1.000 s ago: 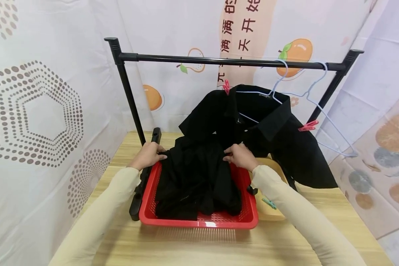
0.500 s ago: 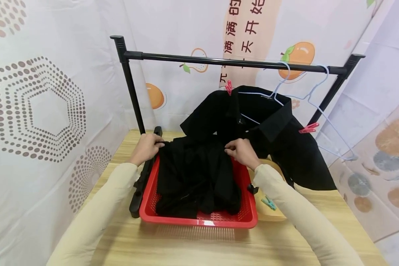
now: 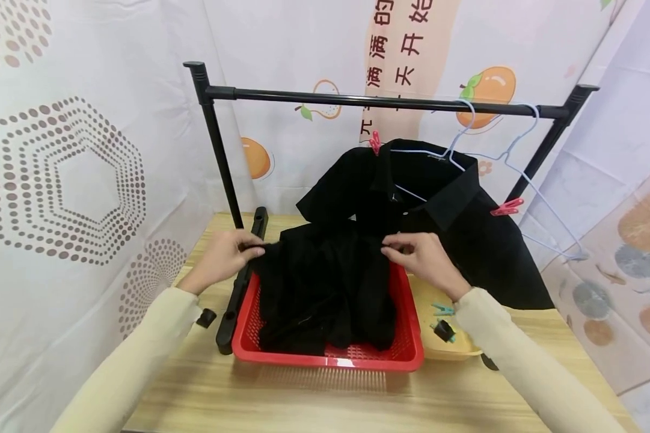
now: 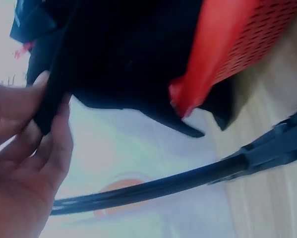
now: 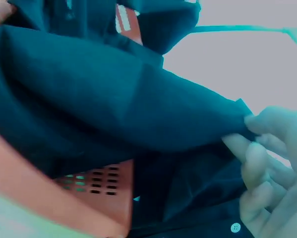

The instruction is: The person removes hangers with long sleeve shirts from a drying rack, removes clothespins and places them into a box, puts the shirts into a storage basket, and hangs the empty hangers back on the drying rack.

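Observation:
A crumpled black garment (image 3: 325, 288) lies in the red basket (image 3: 373, 363), its upper part lifted toward the back rim. At its left corner my left hand (image 3: 222, 258) pinches the cloth between thumb and fingers; the left wrist view has a dark fold of the garment (image 4: 59, 64) in that grip. My right hand (image 3: 430, 261) pinches the opposite corner, and in the right wrist view the cloth (image 5: 118, 99) stretches taut from its fingertips (image 5: 252, 124). Close behind, a black short-sleeved shirt (image 3: 498, 258) hangs on a light blue hanger (image 3: 457, 141).
The black rack bar (image 3: 325, 99) spans the back, with a second blue hanger (image 3: 546, 207) at right. Pink clips (image 3: 507, 207) grip the hung shirt. A yellow tray (image 3: 454, 356) with teal clothespins (image 3: 442, 310) sits right of the basket, under my right forearm.
My hands have moved apart, left hand to the left and right hand to the right, spreading the garment's upper edge wider. The basket and hung shirt stay in place.

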Motion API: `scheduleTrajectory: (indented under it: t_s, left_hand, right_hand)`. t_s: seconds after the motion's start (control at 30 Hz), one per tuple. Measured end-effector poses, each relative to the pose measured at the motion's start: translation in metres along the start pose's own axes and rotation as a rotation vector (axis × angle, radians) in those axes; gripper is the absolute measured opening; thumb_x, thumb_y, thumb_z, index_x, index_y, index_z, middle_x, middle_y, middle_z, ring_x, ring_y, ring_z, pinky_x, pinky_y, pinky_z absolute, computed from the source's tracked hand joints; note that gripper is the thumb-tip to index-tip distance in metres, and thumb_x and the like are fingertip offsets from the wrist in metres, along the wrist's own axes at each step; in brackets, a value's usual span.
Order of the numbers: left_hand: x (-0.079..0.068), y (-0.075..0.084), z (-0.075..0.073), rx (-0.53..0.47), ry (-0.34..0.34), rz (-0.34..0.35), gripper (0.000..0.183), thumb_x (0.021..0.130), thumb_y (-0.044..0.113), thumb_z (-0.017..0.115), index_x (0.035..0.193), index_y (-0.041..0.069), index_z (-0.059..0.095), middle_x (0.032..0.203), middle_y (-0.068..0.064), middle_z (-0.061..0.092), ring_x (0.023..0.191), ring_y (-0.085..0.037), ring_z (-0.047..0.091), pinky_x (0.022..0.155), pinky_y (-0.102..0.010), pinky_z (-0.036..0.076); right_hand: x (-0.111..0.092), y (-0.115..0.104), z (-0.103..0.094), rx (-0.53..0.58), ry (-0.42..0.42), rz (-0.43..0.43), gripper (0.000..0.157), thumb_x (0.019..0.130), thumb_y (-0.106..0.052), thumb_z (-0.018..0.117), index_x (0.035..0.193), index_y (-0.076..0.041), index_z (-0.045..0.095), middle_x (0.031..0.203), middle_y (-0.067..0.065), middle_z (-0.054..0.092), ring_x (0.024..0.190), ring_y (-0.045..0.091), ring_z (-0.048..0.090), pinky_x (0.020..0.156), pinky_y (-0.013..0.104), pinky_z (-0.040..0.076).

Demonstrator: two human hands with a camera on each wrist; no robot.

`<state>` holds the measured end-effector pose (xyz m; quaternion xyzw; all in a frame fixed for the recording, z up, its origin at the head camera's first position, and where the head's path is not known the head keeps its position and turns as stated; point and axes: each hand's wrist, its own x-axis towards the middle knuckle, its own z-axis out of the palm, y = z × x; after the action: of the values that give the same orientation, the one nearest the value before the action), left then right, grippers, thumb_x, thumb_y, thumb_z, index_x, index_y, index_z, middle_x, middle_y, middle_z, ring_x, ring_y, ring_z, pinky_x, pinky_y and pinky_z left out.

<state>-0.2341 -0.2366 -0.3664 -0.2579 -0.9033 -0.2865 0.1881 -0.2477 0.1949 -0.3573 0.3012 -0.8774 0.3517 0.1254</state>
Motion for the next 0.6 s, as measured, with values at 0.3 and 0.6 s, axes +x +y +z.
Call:
scheduleTrajectory:
  t_s: [0.3, 0.6]
  left_hand:
    - [-0.044, 0.009, 0.023, -0.07, -0.409, 0.192, 0.009, 0.09, 0.008, 0.08, 0.097, 0.012, 0.081, 0.094, 0.007, 0.073, 0.087, -0.008, 0.069, 0.077, -0.031, 0.058]
    - [-0.049, 0.011, 0.035, -0.096, -0.652, 0.208, 0.008, 0.094, 0.012, 0.076, 0.101, 0.014, 0.08, 0.094, 0.011, 0.07, 0.084, -0.001, 0.062, 0.077, -0.026, 0.055]
  right_hand:
    - [-0.054, 0.012, 0.016, -0.069, -0.336, -0.204, 0.014, 0.092, -0.012, 0.08, 0.106, -0.01, 0.081, 0.1, -0.003, 0.076, 0.073, 0.002, 0.06, 0.064, 0.023, 0.052]
    - [-0.075, 0.013, 0.03, -0.203, -0.468, -0.268, 0.012, 0.087, -0.024, 0.085, 0.098, -0.021, 0.082, 0.094, -0.012, 0.074, 0.083, 0.007, 0.047, 0.071, 0.025, 0.04]
